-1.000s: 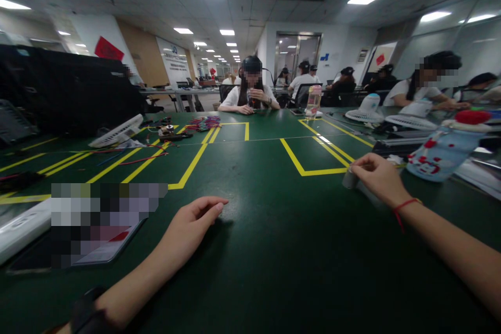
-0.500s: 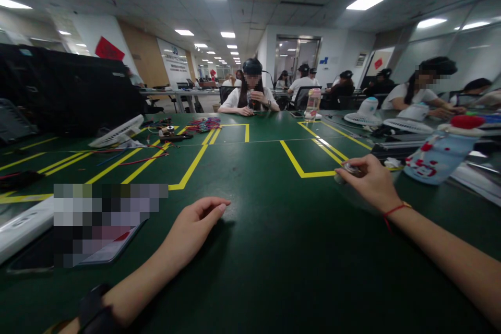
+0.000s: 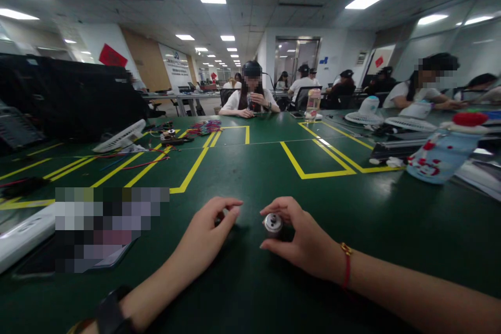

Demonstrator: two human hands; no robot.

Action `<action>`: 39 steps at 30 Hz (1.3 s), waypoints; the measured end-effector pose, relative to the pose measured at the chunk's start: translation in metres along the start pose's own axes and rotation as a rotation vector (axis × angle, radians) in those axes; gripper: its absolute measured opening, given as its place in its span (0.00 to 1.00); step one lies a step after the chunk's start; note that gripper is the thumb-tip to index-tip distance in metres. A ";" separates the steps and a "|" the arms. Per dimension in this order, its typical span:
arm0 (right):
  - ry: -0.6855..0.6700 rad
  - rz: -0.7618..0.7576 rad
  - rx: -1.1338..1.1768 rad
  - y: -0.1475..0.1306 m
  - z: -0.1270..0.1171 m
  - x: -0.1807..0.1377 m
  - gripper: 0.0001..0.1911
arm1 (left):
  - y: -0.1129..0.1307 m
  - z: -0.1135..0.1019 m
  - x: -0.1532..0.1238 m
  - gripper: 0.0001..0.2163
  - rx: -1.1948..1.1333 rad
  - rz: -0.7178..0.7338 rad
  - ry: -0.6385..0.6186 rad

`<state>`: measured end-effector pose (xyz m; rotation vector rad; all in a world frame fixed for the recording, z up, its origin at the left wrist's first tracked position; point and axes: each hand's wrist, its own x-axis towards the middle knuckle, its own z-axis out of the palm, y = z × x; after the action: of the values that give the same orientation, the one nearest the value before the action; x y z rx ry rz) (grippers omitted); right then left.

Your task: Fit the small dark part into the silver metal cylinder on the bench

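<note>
A small silver cylinder that looks like an electric motor [image 3: 273,225] stands upright near the middle of the green table [image 3: 250,177], with a short shaft and dark holes on its top face. My right hand [image 3: 299,235] curls around it, fingers behind and thumb in front near its base; the grip looks loose. To its left, my left hand [image 3: 213,229] hovers or rests just over the table with fingers loosely bent, thumb and index tip apart. Nothing shows in it, though its lower fingers are partly hidden.
Phones or similar flat devices, partly pixelated [image 3: 105,235], lie at the left. Coloured wires [image 3: 205,128] and a white fan [image 3: 121,135] are behind them. At the right stands a blue bottle [image 3: 434,156] with a red top. A person [image 3: 250,96] sits opposite. Yellow tape [image 3: 329,175] marks the table.
My right hand has brought the motor from the right side to the middle of the table, nearer to me. The left hand has shifted slightly right.
</note>
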<state>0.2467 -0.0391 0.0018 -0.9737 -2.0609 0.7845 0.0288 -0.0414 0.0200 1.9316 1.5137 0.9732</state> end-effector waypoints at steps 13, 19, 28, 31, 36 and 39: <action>-0.053 0.086 0.180 0.005 -0.003 0.000 0.27 | 0.046 0.024 0.003 0.06 -0.051 0.204 -0.087; -0.079 0.044 -0.008 -0.002 -0.016 -0.003 0.20 | 0.039 0.017 0.004 0.08 -0.145 0.067 -0.029; -0.085 0.039 0.000 0.002 -0.020 -0.008 0.20 | 0.009 0.035 0.001 0.06 0.164 0.156 -0.213; -0.046 0.018 -0.073 0.002 -0.023 -0.008 0.20 | 0.011 0.027 0.003 0.11 0.090 0.120 -0.224; 0.255 0.167 -0.404 0.021 -0.072 0.007 0.17 | -0.005 -0.009 0.009 0.17 -0.047 -0.116 -0.100; 0.398 0.437 -0.641 0.052 -0.124 0.015 0.21 | -0.023 -0.023 0.013 0.20 -0.112 -0.207 -0.065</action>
<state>0.3590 0.0279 0.0369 -1.8094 -1.7806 0.0811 -0.0014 -0.0242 0.0198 1.6751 1.5524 0.8766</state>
